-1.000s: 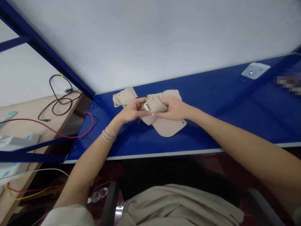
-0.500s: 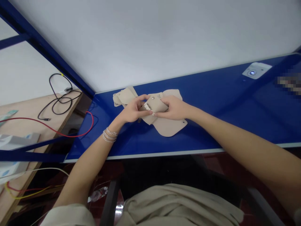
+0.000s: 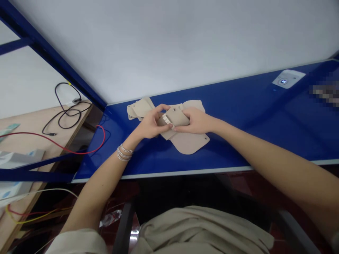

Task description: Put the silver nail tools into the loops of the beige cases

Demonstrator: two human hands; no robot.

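Well, nearest the camera is the person's beige garment, and beyond it, under the table edge, a plastic bottle lies tilted over a dark red floor. Both arms reach forward, with silver bracelets around the left wrist.

The left hand and right hand are both closed in a pinching grasp on a small folded tan piece, probably leather, from opposite ends. It has a metal stud near its upper edge and a pale notched edge just by the left hand's fingers. The folded piece is held over a larger flat tan piece with a rounded lower edge, which lies on the glossy blue tabletop. The hands hide where the two pieces join, if they do. Just beside them, to the left, lies a smaller tan bundle.

Farther right on the blue top sits a white plate with a small lit blue ring, near a pixelated patch. To the left, a red wire and a coiled black cable lie across a wooden table. A white panel fills the far side.
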